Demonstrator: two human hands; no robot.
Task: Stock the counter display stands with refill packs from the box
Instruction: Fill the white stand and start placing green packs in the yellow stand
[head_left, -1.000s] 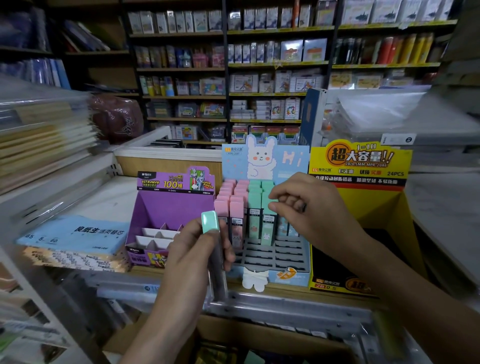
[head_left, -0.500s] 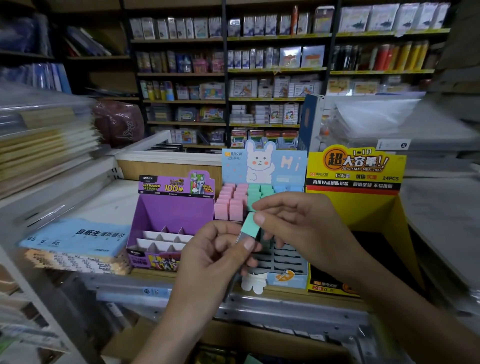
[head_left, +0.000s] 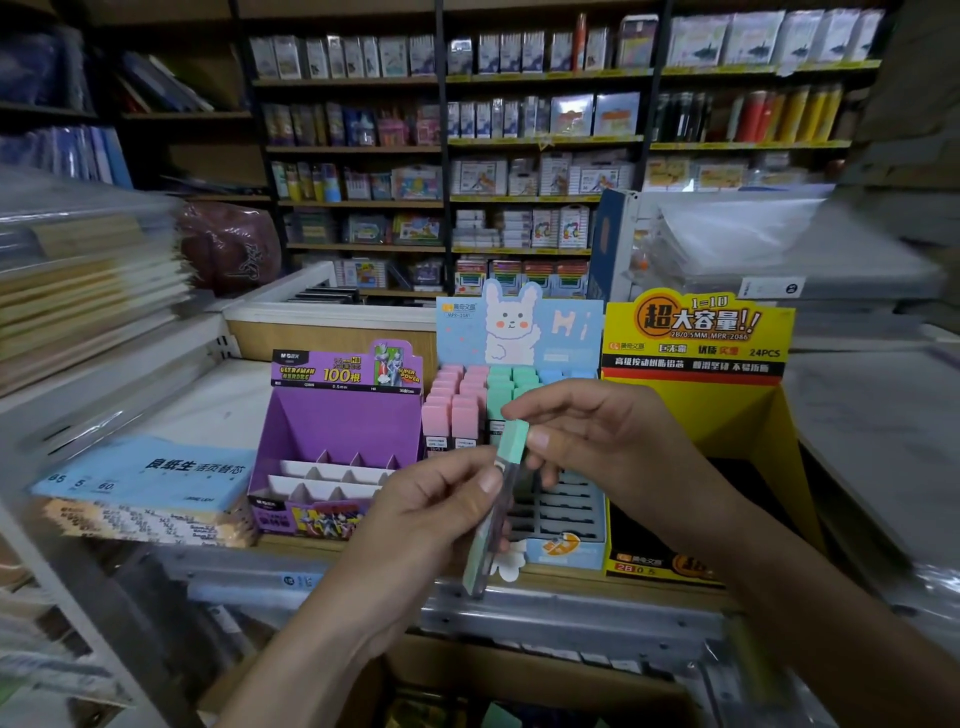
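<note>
A slim refill pack with a mint-green cap (head_left: 506, 462) is held tilted in front of the light-blue rabbit display stand (head_left: 519, 327). My left hand (head_left: 431, 519) grips the pack around its middle from the left. My right hand (head_left: 597, 441) pinches the green cap end with thumb and forefinger. The rabbit stand holds rows of pink, green and blue capped packs (head_left: 462, 400) at its back, and its front slots (head_left: 566, 509) show bare. A purple display stand (head_left: 337, 431) to the left shows only white dividers. The cardboard box (head_left: 519, 675) lies low, below the counter edge.
A yellow display stand (head_left: 696, 353) sits right of the rabbit stand. Blue paper packs (head_left: 145, 473) lie stacked at the left. A metal rail (head_left: 571, 618) runs along the counter front. Stocked shelves (head_left: 519, 140) fill the background, and stacked folders (head_left: 78, 275) rise at left.
One second ago my left hand held the pack upright alone while my right hand was at the stand. My right hand has come back and taken the cap end; the pack now tilts.
</note>
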